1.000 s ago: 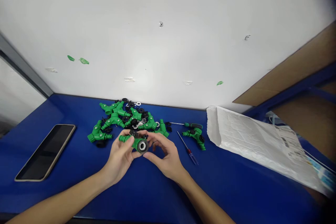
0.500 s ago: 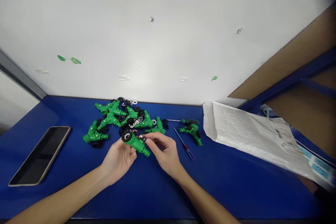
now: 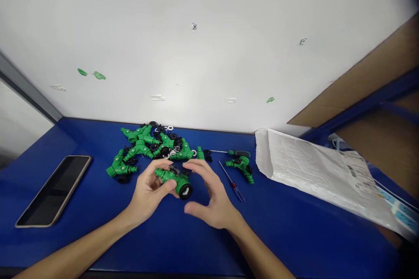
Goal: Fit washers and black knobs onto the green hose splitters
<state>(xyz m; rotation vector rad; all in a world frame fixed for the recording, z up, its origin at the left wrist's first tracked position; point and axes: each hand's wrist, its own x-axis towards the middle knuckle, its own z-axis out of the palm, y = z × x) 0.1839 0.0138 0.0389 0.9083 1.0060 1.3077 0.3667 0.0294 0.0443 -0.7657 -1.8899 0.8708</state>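
A green plastic Y-shaped hose connector point(image 3: 178, 182) with a black collar ring and a dark knob is in my left hand point(image 3: 149, 192), gripped between thumb and fingers. Its collar end faces toward me and to the right. My right hand point(image 3: 212, 198) is beside it with thumb and fingers spread wide, apart from the connector and holding nothing that I can see. Behind my hands lies a pile of similar green connectors point(image 3: 140, 148), mixed with black rings and white washers point(image 3: 170, 128).
Right of the pile lie a dark-handled screwdriver point(image 3: 240, 153), a red and purple screwdriver point(image 3: 237, 192) and another green connector point(image 3: 242, 166). A white plastic mailer point(image 3: 314, 174) covers the right side of the blue table point(image 3: 157, 248). A phone point(image 3: 54, 192) rests at left.
The connector has been turned in my left hand, its collar end swinging from upper left to lower right. My right hand has let go of its small dark part and spread its fingers.
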